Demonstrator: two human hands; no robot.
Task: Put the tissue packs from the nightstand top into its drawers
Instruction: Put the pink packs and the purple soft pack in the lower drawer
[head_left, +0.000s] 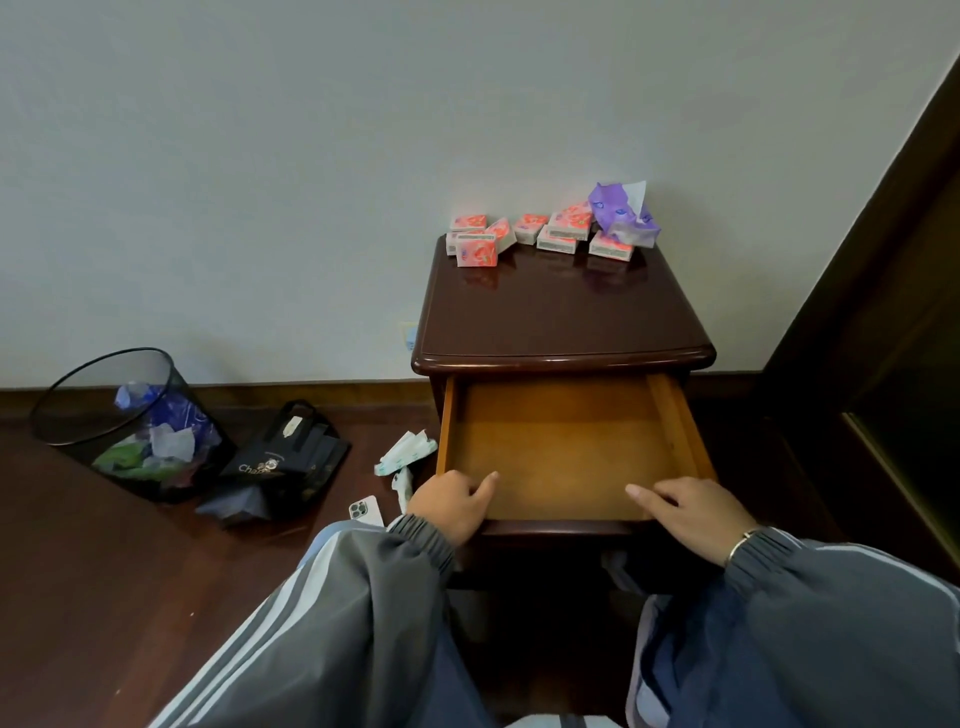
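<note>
Left grip: the person's left hand (457, 506) grasps the near left corner of the drawer front, fingers curled over the rim and thumb pointing inward along the top edge.
Right grip: the right hand (693, 514) grasps the near right part of the same front edge, fingers bent over it and thumb stretched leftward; a thin silver bracelet (743, 543) sits on the wrist.
Drawer: the pale orange-brown wooden top drawer (561, 441) stands pulled well out from under the top, its bare bottom board showing between the two hands.
Nightstand: the dark glossy red-brown wooden nightstand (561, 312) stands against the white wall (311, 156).
Tissue packs: the small pink-and-white boxed tissue packs (558, 240) lie in a loose cluster along the back edge of the nightstand top, some stacked on others, well apart from both hands.
Purple pack: a crumpled purple soft tissue pack (623, 218) sits at the back right corner, touching the pink packs, with a white sheet sticking up from it.
Sleeves: grey jacket sleeves with white stripes (363, 597) cover both forearms.
Floor, left: a black mesh waste bin (78, 431) leans, holding blue, white and green wrappers; just beside it lies a black paper bag with pale lettering (291, 457).
Floor, by the nightstand: white-and-green soft packets (408, 452) lie beside the drawer's left wall, and a white phone (366, 512) lies camera side up near the left sleeve.
</note>
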